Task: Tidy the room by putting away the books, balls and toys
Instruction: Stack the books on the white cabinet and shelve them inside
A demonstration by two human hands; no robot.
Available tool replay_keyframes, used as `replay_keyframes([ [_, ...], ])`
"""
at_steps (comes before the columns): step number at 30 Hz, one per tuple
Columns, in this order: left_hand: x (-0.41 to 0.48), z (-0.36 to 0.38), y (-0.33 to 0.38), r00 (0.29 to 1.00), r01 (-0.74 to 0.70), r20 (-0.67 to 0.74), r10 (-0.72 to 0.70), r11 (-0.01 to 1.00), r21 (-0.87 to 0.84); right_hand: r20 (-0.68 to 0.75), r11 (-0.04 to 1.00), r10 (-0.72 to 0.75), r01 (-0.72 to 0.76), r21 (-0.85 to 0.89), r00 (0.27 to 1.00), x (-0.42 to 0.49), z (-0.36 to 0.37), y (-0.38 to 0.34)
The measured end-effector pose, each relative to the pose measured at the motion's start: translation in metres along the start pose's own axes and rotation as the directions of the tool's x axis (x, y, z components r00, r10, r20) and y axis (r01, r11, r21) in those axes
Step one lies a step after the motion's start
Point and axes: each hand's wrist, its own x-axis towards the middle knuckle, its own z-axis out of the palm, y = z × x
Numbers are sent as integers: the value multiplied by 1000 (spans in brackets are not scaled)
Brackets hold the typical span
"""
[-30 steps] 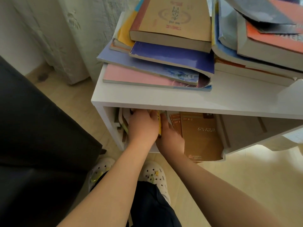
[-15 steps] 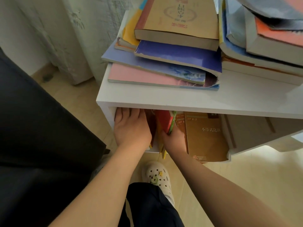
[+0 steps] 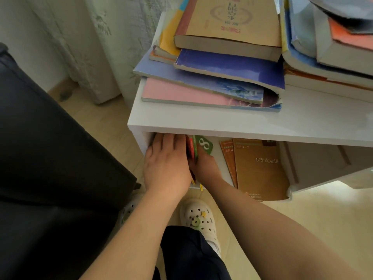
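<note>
The one camera sits on my head, wide-angled, and looks forward and steeply down. It is close: my forearms enter from the bottom edge and run up to my left hand (image 3: 167, 168) and right hand (image 3: 203, 166) at the centre of the frame, at the open front of the white shelf (image 3: 222, 126). My shoe (image 3: 198, 221) on the floor (image 3: 302, 215) lies below centre; the stacked books (image 3: 212, 77) are cut off by the top edge

Left hand (image 3: 167, 164) flat, right hand (image 3: 204, 167) curled round thin books (image 3: 194, 148)
</note>
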Motion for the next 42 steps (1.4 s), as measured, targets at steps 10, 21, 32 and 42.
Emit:
replay_keyframes([
  [10,4,2,4,1000,-21,16,19,997,81,-19,994,-51,52,99,999,-11,3,17],
  [21,4,10,1,999,-29,-23,30,998,56,-18,973,-182,182,143,983,-12,10,29],
  [32,11,15,1,997,-20,-79,22,999,25,66,953,-289,293,-78,955,4,-17,46],
  [42,11,12,1,1000,-3,17,1,993,120,73,975,-221,221,16,972,-10,18,45],
])
